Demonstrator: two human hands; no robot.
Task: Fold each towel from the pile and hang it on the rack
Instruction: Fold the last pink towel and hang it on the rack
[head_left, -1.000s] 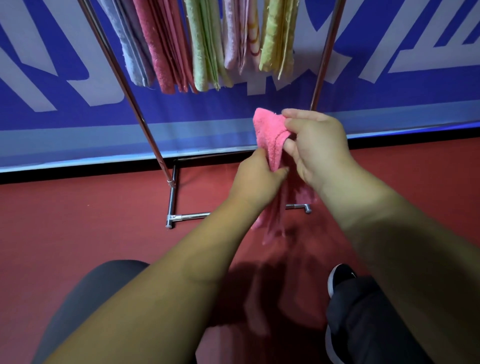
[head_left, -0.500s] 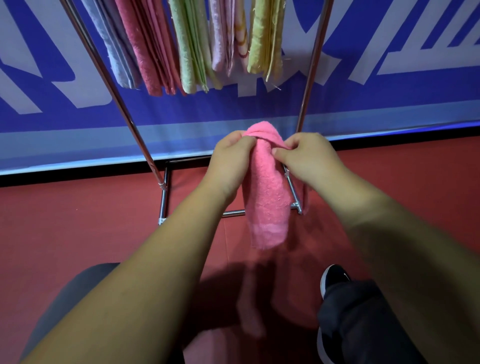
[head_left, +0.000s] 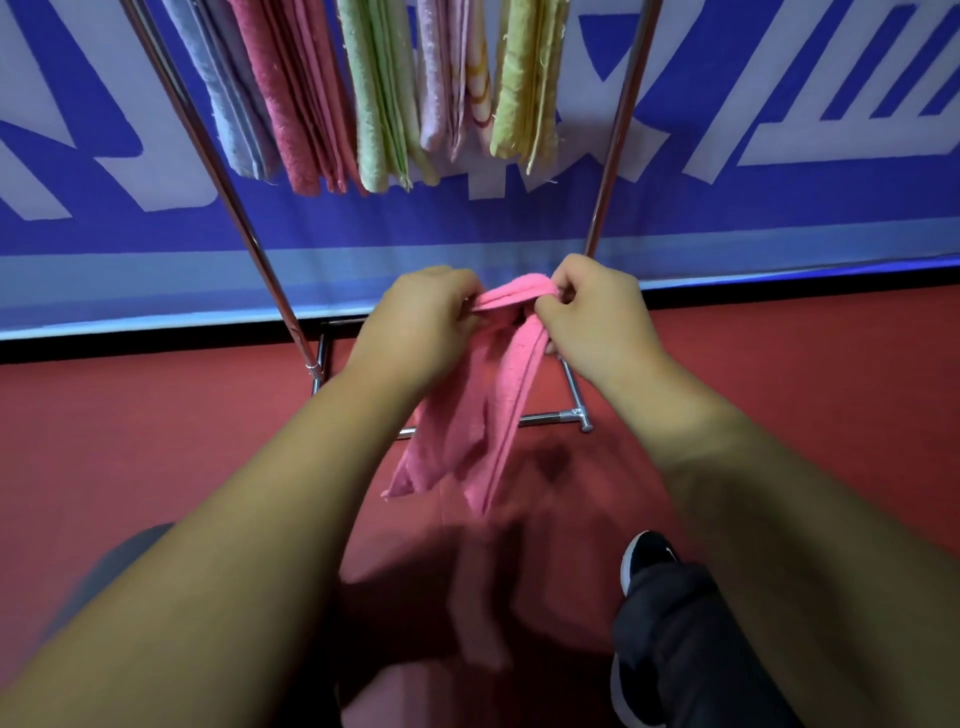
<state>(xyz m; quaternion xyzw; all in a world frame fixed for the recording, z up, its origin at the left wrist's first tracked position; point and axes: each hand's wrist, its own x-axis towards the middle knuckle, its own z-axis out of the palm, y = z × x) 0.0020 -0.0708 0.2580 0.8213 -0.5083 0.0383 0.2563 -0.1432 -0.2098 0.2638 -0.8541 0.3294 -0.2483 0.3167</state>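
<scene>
The left hand (head_left: 423, 317) and right hand (head_left: 592, 312) each pinch one end of the pink towel's (head_left: 498, 395) top fold, fingers curled shut on the cloth, with a short span stretched between them. Half a second ago the towel hung as one closed strip between hands held close together; now the hands have drawn slightly apart and the lower part has split into two hanging flaps. That suggests the person is opening the fold to slip it over a bar, so folding seems done and hanging comes next. The towel hangs in the air above the red floor (head_left: 156, 441), in front of the rack (head_left: 613, 156). Overhead, folded towels (head_left: 379, 93) already hang in a row.
</scene>
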